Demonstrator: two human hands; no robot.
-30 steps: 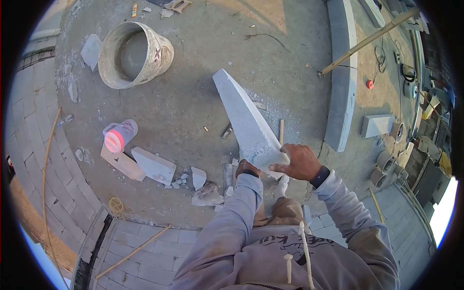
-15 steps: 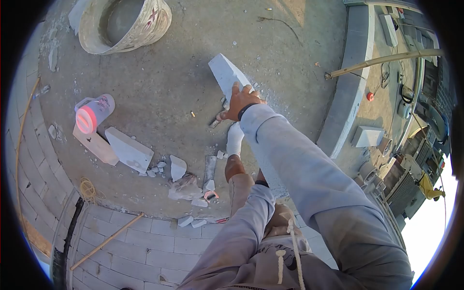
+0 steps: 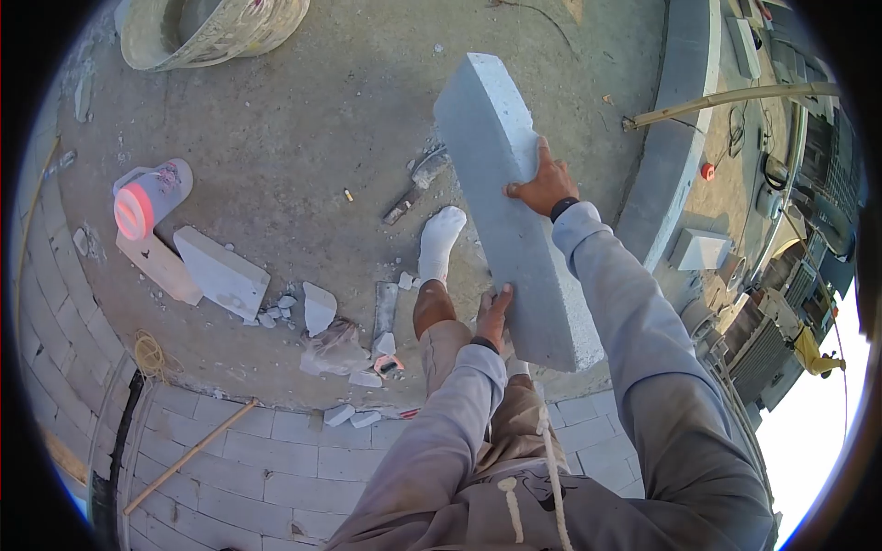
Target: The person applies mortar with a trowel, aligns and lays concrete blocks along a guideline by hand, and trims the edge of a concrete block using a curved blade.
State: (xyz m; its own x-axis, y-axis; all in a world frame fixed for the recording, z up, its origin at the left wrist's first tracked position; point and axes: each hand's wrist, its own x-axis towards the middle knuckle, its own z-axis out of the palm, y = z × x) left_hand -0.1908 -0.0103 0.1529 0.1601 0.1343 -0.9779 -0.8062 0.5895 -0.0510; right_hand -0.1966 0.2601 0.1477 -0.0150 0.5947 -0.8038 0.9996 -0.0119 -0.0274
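A long pale concrete block (image 3: pixel 503 174) is held up at a tilt in front of me, above the floor. My right hand (image 3: pixel 548 182) grips its right edge near the upper part, thumb across the face and fingers over the far side. Lower down, my left hand (image 3: pixel 493 315) is closed on the block's left edge, with part of its fingers hidden. To the left of the block lies a worn, dust-covered hand tool (image 3: pixel 415 186), partly covered by the block. My foot in a white sock (image 3: pixel 443 237) is beside the block.
A dirty bucket (image 3: pixel 230 37) stands at the upper left. A jug with a pink lid (image 3: pixel 152 197), block pieces (image 3: pixel 223 273) and a crumpled plastic bag (image 3: pixel 333 349) lie left. A low block wall (image 3: pixel 682 138) and bamboo pole (image 3: pixel 735 103) are right. A person in yellow (image 3: pixel 813 354) is far off.
The block has been raised and tilted up between both hands. My right hand has moved right along with it, and my left hand has come into view on its left edge.
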